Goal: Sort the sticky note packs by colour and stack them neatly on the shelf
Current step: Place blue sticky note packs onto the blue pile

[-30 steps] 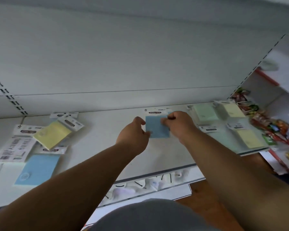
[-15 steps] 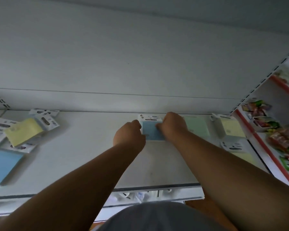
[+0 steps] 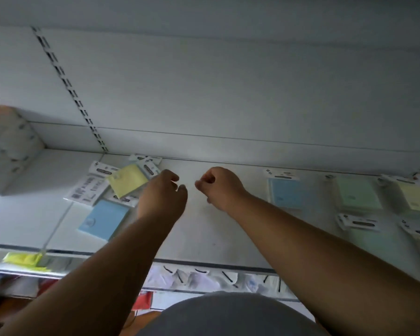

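**Reaching over the shelf with both hands bare**

Lying to your right on the white shelf [image 3: 228,229], a blue sticky note pack [image 3: 286,194] sits flat beside a green pack [image 3: 358,194] and a yellow pack [image 3: 414,196], each with its white header card toward the back wall. To your left, a second blue pack [image 3: 104,219] lies tilted below a yellow pack on the loose pile [image 3: 126,180], which rests on several white-carded packs. Your left hand [image 3: 161,197] hovers just beside that pile, fingers loosely curled around nothing. Your right hand [image 3: 218,187] hangs close by over bare shelf, also curled and gripping nothing. A wrapped roll package [image 3: 9,149] stands at the far left.
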Demonstrator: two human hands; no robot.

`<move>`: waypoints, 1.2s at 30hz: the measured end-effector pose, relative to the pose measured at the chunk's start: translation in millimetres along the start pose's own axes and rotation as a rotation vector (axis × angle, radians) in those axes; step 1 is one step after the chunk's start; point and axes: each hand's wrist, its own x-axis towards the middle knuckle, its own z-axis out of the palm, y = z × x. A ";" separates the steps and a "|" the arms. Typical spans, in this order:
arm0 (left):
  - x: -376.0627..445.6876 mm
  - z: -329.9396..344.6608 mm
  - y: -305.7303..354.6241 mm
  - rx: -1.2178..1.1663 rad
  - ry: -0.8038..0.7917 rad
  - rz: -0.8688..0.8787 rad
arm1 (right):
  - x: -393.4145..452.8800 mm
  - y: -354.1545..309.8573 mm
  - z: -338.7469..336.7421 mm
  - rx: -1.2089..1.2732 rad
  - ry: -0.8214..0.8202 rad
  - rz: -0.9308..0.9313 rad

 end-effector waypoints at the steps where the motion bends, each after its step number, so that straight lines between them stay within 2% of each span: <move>1: 8.5 -16.1 -16.3 0.013 0.027 -0.026 | 0.1 -13.6 14.3 0.054 -0.033 0.017; 3: 25.4 -43.2 -50.9 0.077 0.043 -0.054 | 1.6 -38.9 42.4 0.126 -0.074 0.040; 6: 41.9 -63.9 -95.7 0.172 -0.067 -0.058 | 10.5 -70.9 83.6 0.125 -0.071 0.069; 9: 43.3 -68.0 -120.8 0.222 -0.182 0.020 | 24.4 -92.4 119.5 0.297 -0.047 0.248; 12: 43.4 -74.4 -131.0 0.241 -0.234 0.102 | 36.9 -101.6 136.2 0.416 0.100 0.377; 15: 49.2 -80.0 -136.4 0.246 -0.287 0.129 | 43.6 -102.3 142.1 0.338 0.179 0.346; 18: 55.3 -82.7 -140.4 0.189 -0.294 0.160 | 43.5 -102.2 143.8 0.430 0.268 0.306; 22: 65.7 -94.1 -140.6 -0.002 -0.223 0.144 | 26.8 -106.3 128.4 0.557 0.404 0.206; 26: 60.9 -90.8 -118.7 -0.271 -0.352 0.134 | -3.1 -103.6 92.2 0.730 0.400 0.127; 29: 42.0 -72.2 -85.1 -0.330 -0.416 0.168 | -26.9 -84.1 54.9 0.749 0.445 0.108; 32: 15.0 -48.0 -47.3 -0.431 -0.495 0.139 | -45.5 -49.3 21.0 0.640 0.608 0.183; 36: -29.3 -8.4 18.6 -0.489 -0.634 0.200 | -80.8 10.9 -29.3 0.564 0.676 0.360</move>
